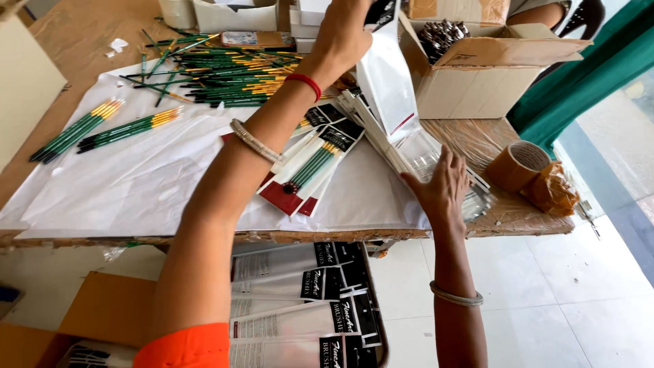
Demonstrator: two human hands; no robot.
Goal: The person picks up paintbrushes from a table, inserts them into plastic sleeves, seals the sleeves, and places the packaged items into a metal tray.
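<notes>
My left hand (343,35) reaches far forward and grips the top of an empty clear pouch (387,85) with a black header, lifting it upright. My right hand (441,187) lies flat with spread fingers on a stack of clear pouches (422,153) at the table's right side. Between my arms lie packed pouches (315,163) holding green brushes with red and black cards. Loose green-handled brushes (231,75) with yellow ferrules are heaped at the back; smaller bundles (102,126) lie to the left on white paper (136,184).
An open cardboard box (477,68) of dark items stands at back right. A roll of brown tape (521,163) and crumpled tape sit near the right edge. A box of filled pouches (306,300) rests on the floor below the table. White boxes (235,15) stand behind.
</notes>
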